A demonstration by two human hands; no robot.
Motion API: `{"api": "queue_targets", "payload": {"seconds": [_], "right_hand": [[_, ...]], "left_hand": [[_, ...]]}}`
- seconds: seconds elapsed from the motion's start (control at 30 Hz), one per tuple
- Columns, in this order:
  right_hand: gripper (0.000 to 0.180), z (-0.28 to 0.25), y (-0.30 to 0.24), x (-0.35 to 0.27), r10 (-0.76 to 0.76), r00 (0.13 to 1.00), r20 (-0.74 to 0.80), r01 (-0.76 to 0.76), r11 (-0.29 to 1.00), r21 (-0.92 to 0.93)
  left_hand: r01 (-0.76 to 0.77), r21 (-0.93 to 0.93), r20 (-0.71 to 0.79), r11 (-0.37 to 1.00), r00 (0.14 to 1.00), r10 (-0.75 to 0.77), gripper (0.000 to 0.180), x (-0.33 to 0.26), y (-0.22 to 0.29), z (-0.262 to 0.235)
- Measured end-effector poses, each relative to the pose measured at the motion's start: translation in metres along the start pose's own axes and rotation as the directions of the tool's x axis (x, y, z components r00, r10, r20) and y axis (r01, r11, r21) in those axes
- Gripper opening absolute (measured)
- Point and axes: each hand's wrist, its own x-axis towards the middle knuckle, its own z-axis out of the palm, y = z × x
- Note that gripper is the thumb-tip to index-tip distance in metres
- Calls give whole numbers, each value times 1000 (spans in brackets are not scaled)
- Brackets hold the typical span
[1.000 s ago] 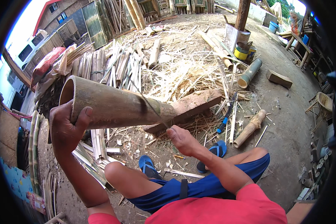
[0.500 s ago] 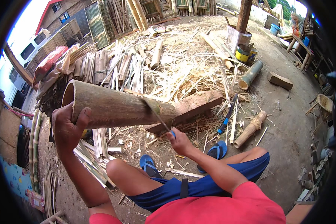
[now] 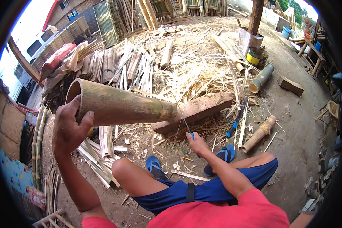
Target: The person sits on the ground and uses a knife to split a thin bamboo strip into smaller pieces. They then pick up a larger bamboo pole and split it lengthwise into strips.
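A thick bamboo tube lies slantwise before me, its open end at the left. My left hand is closed on that open end, the thumb outside and the fingers at the rim. The tube's other end rests on a rough wooden block. My right hand is wrapped round the blue handle of a knife. Its thin blade points up and away from me, close to the tube's far end and in front of the block. Whether the blade touches the bamboo, I cannot tell.
A heap of shavings spreads behind the block. Split bamboo strips lie at left. To the right are a blue-handled blade tool, a short bamboo piece, a green bamboo tube, a wood block and a post.
My right hand has moved the knife down and right along the tube, from its side to beyond its far end. The left hand still grips the rim.
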Motion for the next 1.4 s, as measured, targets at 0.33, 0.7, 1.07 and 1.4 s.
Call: {"api": "queue_targets", "payload": {"seconds": [0.33,0.7,1.07,1.4], "right_hand": [[43,43,-54,-20,-445,895,-25,444,883,153],[37,31,-45,-31,-703,710,-21,690,691,215],[40,3,-32,-39,-673,736,74,638,726,259],[55,-19,-49,-9,-522,853,-17,509,825,246]], "left_hand": [[122,72,-193,990,976,-106,40,10,13,30],[22,-107,-197,994,980,-43,24,21,19,40],[-61,-77,-155,995,987,48,19,22,13,34],[-261,53,-152,964,952,266,18,22,1,28]]}}
